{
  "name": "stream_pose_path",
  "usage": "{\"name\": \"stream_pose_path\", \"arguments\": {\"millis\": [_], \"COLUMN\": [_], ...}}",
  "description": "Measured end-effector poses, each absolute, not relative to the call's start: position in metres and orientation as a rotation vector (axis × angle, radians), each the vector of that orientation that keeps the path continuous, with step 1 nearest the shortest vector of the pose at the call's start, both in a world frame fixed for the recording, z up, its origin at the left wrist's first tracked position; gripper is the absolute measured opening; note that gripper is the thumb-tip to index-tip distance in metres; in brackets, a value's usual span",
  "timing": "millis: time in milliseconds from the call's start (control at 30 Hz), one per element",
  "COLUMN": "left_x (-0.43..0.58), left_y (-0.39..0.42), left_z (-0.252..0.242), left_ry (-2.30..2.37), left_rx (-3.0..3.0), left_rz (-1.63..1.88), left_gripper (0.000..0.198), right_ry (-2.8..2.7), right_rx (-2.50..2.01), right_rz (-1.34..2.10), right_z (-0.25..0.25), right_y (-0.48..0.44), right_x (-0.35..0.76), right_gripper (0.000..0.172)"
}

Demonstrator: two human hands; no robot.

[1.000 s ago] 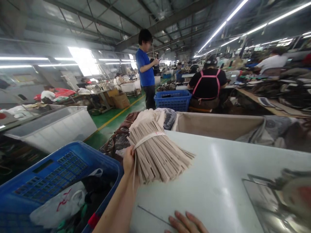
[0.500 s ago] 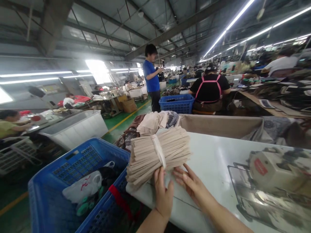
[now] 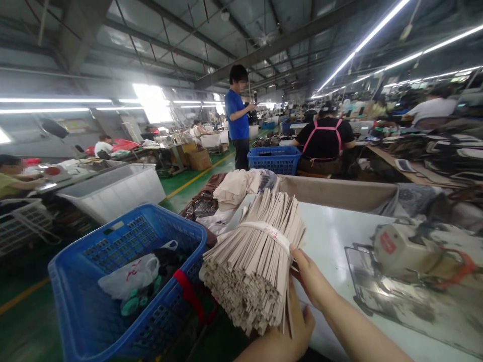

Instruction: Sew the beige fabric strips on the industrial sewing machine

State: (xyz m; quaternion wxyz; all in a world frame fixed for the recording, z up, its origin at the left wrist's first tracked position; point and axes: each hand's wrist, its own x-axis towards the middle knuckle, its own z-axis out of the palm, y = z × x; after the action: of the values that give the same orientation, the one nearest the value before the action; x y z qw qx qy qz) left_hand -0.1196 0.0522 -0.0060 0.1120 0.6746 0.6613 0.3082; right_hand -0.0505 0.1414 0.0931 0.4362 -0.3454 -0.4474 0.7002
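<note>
A thick bundle of beige strips [image 3: 256, 256], tied round the middle with a white band [image 3: 269, 232], is lifted at an angle over the near left corner of the white table [image 3: 332, 236]. My left hand [image 3: 296, 329] cups the bundle's lower end from beneath, fingers closed on it. My right hand [image 3: 311, 276] grips the bundle's right side, its thumb up by the band. The strip ends fan out toward me.
A blue crate [image 3: 94, 301] holding a plastic bag and dark items stands at my left. A sewing machine [image 3: 407, 246] sits on the table's right. Behind the table are a beige bin [image 3: 339, 193], a standing person in blue [image 3: 238, 120] and a seated person [image 3: 325, 141].
The bundle lay across the table edge under both hands; now it is lifted and turned, its ends pointing toward me. My left hand moved beneath it and my right hand to its side.
</note>
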Motion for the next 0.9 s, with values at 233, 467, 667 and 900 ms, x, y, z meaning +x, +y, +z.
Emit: {"name": "stream_pose_path", "arguments": {"millis": [233,467,667,900], "left_x": [-0.139,-0.234,-0.315,-0.365], "left_y": [0.026,-0.018,-0.060,0.015], "left_z": [-0.074,-0.086,-0.010,0.098], "left_ry": [1.715,1.551,2.286,2.080], "left_rx": [2.560,3.037,2.582,0.924], "left_rz": [0.916,1.292,1.138,1.748], "left_gripper": [0.069,0.038,0.029,0.018], "right_ry": [-1.057,-0.922,-0.970,-0.977], "right_rx": [-0.911,-0.860,-0.884,-0.883], "right_rz": [1.757,2.141,2.222,2.273], "right_z": [0.089,0.090,0.094,0.101], "right_y": [0.134,0.123,0.127,0.128], "right_x": [-0.038,-0.029,-0.029,-0.035], "right_gripper": [0.048,0.052,0.056,0.058]}}
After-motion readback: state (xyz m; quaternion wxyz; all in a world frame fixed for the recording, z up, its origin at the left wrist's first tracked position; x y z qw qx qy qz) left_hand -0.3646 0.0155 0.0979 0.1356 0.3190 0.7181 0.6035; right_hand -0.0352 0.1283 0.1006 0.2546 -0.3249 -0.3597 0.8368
